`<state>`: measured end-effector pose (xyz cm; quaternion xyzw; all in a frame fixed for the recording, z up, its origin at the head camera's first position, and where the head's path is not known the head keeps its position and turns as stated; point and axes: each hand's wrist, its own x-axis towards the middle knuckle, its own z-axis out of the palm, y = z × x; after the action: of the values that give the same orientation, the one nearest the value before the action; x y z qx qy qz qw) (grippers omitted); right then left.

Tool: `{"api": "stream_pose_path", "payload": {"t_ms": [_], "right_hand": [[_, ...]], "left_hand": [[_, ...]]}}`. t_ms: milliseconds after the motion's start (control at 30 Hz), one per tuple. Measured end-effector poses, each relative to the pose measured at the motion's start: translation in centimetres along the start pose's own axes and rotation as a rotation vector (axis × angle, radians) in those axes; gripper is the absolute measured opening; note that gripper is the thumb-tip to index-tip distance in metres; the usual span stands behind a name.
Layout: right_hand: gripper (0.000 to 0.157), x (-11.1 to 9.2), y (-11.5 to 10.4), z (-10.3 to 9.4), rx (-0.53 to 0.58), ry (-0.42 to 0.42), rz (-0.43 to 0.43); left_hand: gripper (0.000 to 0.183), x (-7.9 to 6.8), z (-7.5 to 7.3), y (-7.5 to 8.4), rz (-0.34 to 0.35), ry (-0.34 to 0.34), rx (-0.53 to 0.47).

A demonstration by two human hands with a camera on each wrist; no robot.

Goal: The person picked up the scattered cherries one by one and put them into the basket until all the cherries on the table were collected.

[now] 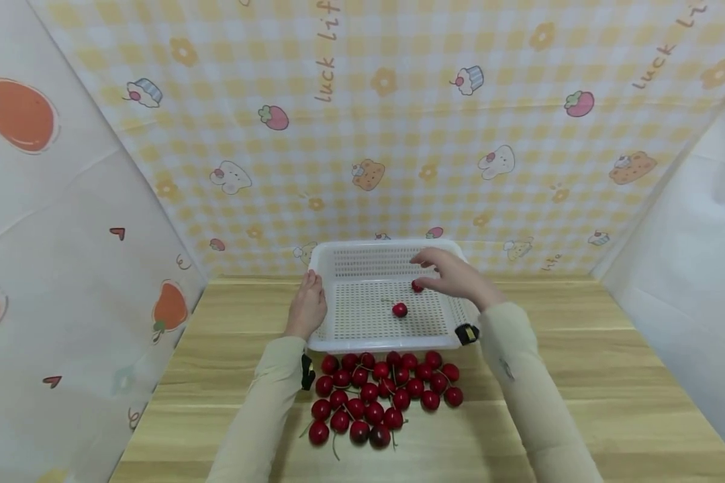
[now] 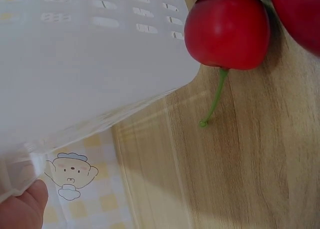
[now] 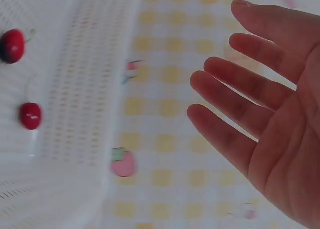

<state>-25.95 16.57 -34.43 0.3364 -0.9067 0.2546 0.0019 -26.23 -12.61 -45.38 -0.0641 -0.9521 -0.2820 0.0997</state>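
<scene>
A white perforated plastic basket [image 1: 368, 343] stands against the patterned backdrop. My left hand [image 1: 308, 305] holds its left rim; in the left wrist view, only fingertips [image 2: 27, 206] show against the rim. Inside the basket lie two red cherries, one cherry [image 1: 400, 310] near the middle and another cherry [image 1: 417, 286] farther back. Above the basket's right side is my right hand [image 1: 453, 274], fingers spread and relaxed. The right wrist view shows nothing in that right hand [image 3: 270, 104], with both cherries off to its left.
Several dark red cherries [image 1: 374, 412] with green stems lie on the wooden table [image 1: 550, 376] in front of the basket. A yellow checked backdrop [image 1: 362, 134] rises behind it, and pale printed sheets [image 1: 66, 221] flank both sides.
</scene>
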Motion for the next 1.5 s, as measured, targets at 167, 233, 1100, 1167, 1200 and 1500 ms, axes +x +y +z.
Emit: {"api": "stream_pose_path", "payload": {"t_ms": [167, 233, 1100, 1167, 1200, 1500], "right_hand": [[0.038, -5.3, -3.1, -0.4, -0.022, 0.136, -0.153], [0.039, -7.2, -4.0, 0.0, -0.02, 0.165, -0.194], [0.034, -14.8, -3.1, 14.2, -0.095, 0.002, 0.162], [0.033, -14.8, -2.9, 14.6, -0.097, -0.012, 0.174], [0.033, -14.7, -2.8, 14.8, -0.093, -0.018, 0.179], [0.029, -14.7, -2.4, 15.8, -0.07, -0.014, 0.193]], "left_hand": [[0.041, 0.2, 0.0, -0.1, 0.005, -0.006, 0.0], [0.041, 0.3, 0.0, -0.1, 0.006, -0.008, 0.001], [0.041, 0.1, -0.1, -0.1, 0.003, -0.031, -0.008], [0.041, 0.0, -0.1, 0.0, 0.001, -0.035, 0.003], [0.041, 0.0, -0.2, 0.1, -0.001, -0.038, 0.006], [0.041, 0.1, -0.1, 0.0, -0.008, -0.039, -0.005]]}}
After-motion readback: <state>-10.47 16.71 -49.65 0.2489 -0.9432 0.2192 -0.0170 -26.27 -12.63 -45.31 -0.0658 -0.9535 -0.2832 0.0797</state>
